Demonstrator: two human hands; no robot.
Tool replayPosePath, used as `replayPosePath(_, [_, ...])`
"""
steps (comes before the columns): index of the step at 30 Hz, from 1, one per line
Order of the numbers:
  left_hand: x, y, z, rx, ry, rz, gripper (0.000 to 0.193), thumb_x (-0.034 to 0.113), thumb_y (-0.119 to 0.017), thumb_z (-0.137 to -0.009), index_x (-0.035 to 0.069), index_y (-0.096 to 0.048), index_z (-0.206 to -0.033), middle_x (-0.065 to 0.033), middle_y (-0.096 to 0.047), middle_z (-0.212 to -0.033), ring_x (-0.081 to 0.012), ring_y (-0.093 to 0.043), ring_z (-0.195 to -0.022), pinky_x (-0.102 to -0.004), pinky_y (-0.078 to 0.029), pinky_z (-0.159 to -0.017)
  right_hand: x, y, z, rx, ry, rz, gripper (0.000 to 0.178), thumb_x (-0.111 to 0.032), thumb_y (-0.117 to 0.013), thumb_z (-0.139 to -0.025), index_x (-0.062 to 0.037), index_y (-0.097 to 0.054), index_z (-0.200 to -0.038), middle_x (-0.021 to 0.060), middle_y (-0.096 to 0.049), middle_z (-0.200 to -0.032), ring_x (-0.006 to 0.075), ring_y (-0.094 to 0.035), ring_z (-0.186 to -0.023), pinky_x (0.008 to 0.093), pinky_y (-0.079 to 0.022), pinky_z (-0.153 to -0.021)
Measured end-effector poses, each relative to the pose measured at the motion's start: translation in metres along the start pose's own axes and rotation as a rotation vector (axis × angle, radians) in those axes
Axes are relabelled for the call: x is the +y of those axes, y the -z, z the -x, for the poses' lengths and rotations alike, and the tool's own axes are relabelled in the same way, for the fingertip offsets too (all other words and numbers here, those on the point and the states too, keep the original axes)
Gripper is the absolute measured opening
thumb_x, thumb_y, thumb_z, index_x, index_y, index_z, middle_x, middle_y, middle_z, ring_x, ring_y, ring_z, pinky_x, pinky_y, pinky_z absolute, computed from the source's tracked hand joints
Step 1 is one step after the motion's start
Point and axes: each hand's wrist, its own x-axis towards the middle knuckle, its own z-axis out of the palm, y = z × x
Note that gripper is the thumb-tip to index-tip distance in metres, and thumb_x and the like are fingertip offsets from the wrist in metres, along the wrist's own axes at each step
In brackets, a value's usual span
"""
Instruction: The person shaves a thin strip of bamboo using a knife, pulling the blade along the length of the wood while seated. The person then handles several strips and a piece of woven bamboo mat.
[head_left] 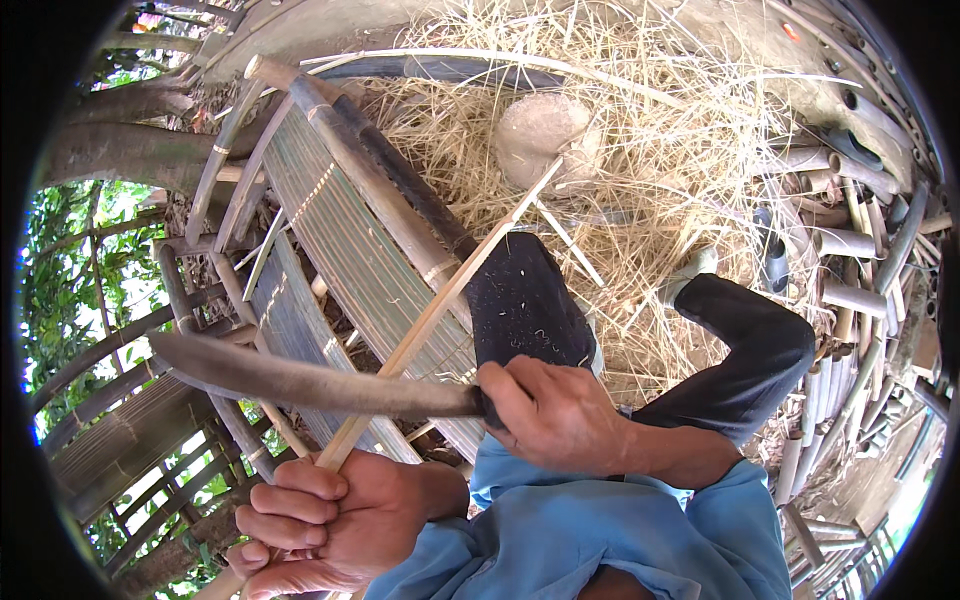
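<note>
My left hand (315,515) is closed round a long pale bamboo strip (440,305), which slants up and away to the right over my thigh. My right hand (550,412) grips the dark handle of a machete (310,385). Its long, slightly curved blade points left and crosses the strip just above my left fist. Whether the edge bites into the strip I cannot tell. The strip's far end is split, with a thin sliver (570,243) hanging off it near a rounded stone (540,135).
A bamboo-slat bench (370,250) lies along my left, with a bamboo railing (180,300) beyond it. Pale shavings (660,130) cover the ground ahead. Cut bamboo pieces (850,243) are heaped on the right. My bent leg (755,335) reaches out to the right.
</note>
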Motion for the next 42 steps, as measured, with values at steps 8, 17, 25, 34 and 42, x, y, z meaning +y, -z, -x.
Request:
replayPosePath(8, [0.001, 0.000, -0.004, 0.041, 0.038, 0.004, 0.043, 0.043, -0.042, -0.108, 0.011, -0.039, -0.080, 0.0018, -0.028, -0.063, -0.0092, -0.022, -0.052, -0.0257, -0.020, -0.044, 0.122, -0.034, 0.022, 0.066, -0.443, 0.198, 0.020, -0.020, -0.063, -0.097, -0.0048, -0.050, -0.094, 0.0167, -0.063, -0.069, 0.0323, -0.064, -0.055, 0.0429, -0.054, -0.051])
replayPosePath(17, [-0.003, 0.003, -0.001, 0.055, -0.030, -0.088, 0.040, 0.035, -0.042, -0.110, 0.011, -0.035, -0.079, 0.0017, -0.028, -0.064, -0.0094, -0.022, -0.052, -0.0249, -0.020, -0.044, 0.081, -0.029, 0.011, 0.117, 0.149, 0.131, 0.018, -0.013, -0.068, -0.081, -0.0076, -0.053, -0.088, 0.0074, -0.052, -0.067, 0.0248, -0.062, -0.059, 0.0376, -0.049, -0.045])
replayPosePath(25, [-0.005, 0.012, -0.010, -0.027, -0.023, -0.083, 0.038, 0.032, -0.047, -0.108, 0.011, -0.035, -0.079, 0.0008, -0.028, -0.065, -0.0109, -0.023, -0.053, -0.0256, -0.023, -0.046, 0.184, -0.048, 0.025, -0.015, -0.256, 0.380, 0.025, -0.021, -0.060, -0.097, -0.0029, -0.046, -0.106, 0.0155, -0.063, -0.069, 0.0314, -0.064, -0.050, 0.0448, -0.053, -0.043])
replayPosePath(34, [-0.014, 0.016, -0.030, -0.059, 0.052, -0.049, 0.037, 0.024, -0.045, -0.107, 0.012, -0.034, -0.075, 0.0017, -0.026, -0.066, -0.0109, -0.024, -0.055, -0.0264, -0.024, -0.049, 0.345, -0.052, 0.110, -0.118, -0.846, 0.335, 0.030, -0.023, -0.061, -0.094, -0.0055, -0.045, -0.112, 0.0247, -0.068, -0.083, 0.0458, -0.067, -0.073, 0.0562, -0.053, -0.066])
replayPosePath(42, [-0.009, 0.004, -0.025, -0.093, 0.207, 0.426, 0.027, 0.030, -0.056, -0.095, 0.008, -0.046, -0.084, -0.0006, -0.030, -0.074, -0.0152, -0.028, -0.065, -0.0314, -0.027, -0.060, 0.265, -0.031, 0.061, -0.129, -0.801, 0.246, 0.034, -0.024, -0.063, -0.094, 0.0025, -0.047, -0.109, 0.0315, -0.066, -0.079, 0.0509, -0.066, -0.076, 0.0561, -0.054, -0.066])
